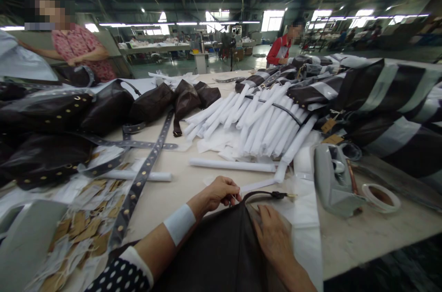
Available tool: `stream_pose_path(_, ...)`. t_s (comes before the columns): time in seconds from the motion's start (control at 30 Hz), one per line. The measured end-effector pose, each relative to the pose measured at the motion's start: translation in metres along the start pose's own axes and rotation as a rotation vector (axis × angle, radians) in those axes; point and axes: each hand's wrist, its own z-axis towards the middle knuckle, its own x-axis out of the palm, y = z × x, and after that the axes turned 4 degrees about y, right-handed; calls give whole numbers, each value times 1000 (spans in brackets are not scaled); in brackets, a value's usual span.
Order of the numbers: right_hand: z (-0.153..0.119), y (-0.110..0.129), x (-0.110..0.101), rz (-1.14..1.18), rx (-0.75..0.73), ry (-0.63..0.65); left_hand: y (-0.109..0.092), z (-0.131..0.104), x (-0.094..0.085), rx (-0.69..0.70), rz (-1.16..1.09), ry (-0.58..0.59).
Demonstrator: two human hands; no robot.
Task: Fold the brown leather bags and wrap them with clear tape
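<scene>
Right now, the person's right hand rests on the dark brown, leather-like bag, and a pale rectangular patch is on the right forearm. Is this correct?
Not quite: the pale rectangular patch is on the left forearm, as the head view shows. The right hand does rest on the dark brown, leather-like bag.

On the right of the pale counter (362,241), a grey plastic tape dispenser (322,174) stands beside a pale ring-shaped tape roll (395,201). Small brown card tags (91,228) lie loose at near left. At far left is a person in a pink patterned top (81,45); far right of centre, a person in a red-and-white top (275,51).
</scene>
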Motion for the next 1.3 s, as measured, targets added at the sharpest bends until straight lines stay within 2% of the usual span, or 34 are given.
stream_pose_path(0.13,4,8,-1,-64,73,121,2,-2,1,-9,-20,15)
stream_pose_path(0.37,15,5,-12,86,225,253,3,-8,1,0,-16,51)
stream_pose_path(0.57,1,-2,-12,424,168,12,5,-8,1,69,-37,42)
stream_pose_path(0.77,-7,-3,-16,727,310,-242,8,-8,5,129,-150,50)
stream_pose_path(0.93,-8,-2,-18,835,445,-300,9,-8,12,124,-243,89)
stream_pose_path(1.03,-9,-1,-22,796,389,-339,10,-9,15,134,-286,108)
stream_pose_path(1.2,-8,-6,-31,660,151,-411,10,-6,23,108,-306,150)
stream_pose_path(1.3,-1,-11,-40,563,16,-327,13,0,29,83,-309,113)
